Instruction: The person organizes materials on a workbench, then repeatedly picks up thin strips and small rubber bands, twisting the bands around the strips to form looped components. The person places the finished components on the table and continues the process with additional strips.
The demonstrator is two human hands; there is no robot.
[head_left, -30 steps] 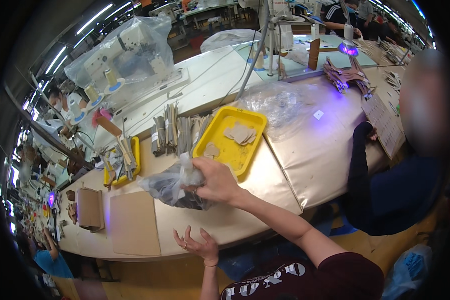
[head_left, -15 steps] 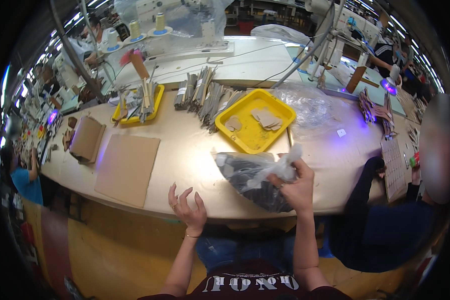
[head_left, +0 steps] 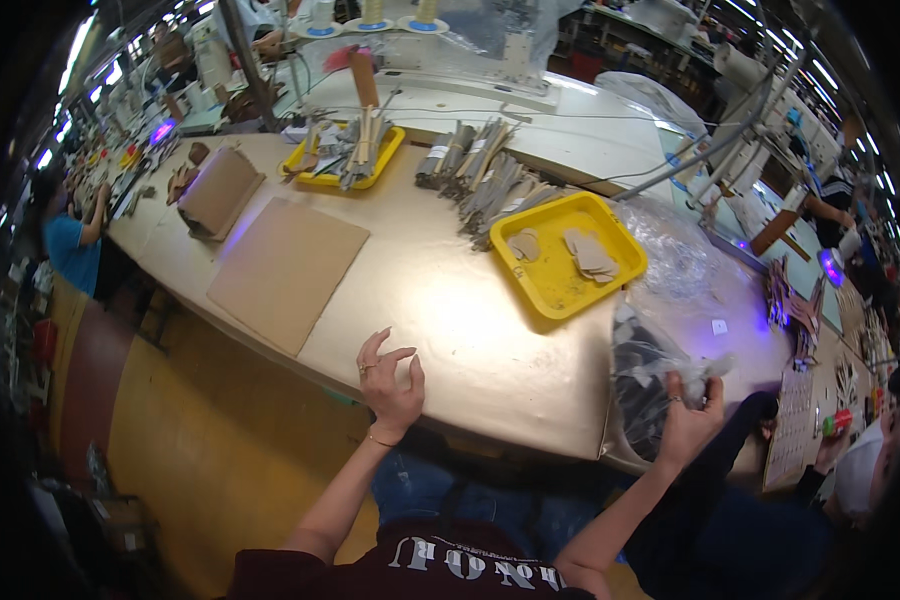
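Note:
A clear plastic bag (head_left: pixel 638 380) with dark pieces inside rests at the table's front edge, right of centre. My right hand (head_left: pixel 692 422) is closed on the bag's bunched, whitish neck. What exactly the dark pieces are cannot be made out through the plastic. Over the front edge, left of the bag, my left hand (head_left: pixel 392 388) holds nothing, its fingers curved and apart. Beyond the bag lies a yellow tray (head_left: pixel 545 300) with a few flat beige pieces (head_left: pixel 590 256) in it.
A flat cardboard sheet (head_left: pixel 288 272) and a folded cardboard piece (head_left: pixel 220 195) lie on the left. Behind are bundles of grey strips (head_left: pixel 500 190) and another yellow tray (head_left: pixel 395 150). Crumpled clear plastic (head_left: pixel 680 250) lies right of the near tray. A co-worker's dark sleeve (head_left: pixel 715 470) is close by my right hand.
My right hand has carried the bag rightward along the table, from in front of the yellow tray to its right side. My left hand stays empty. The whole view has turned.

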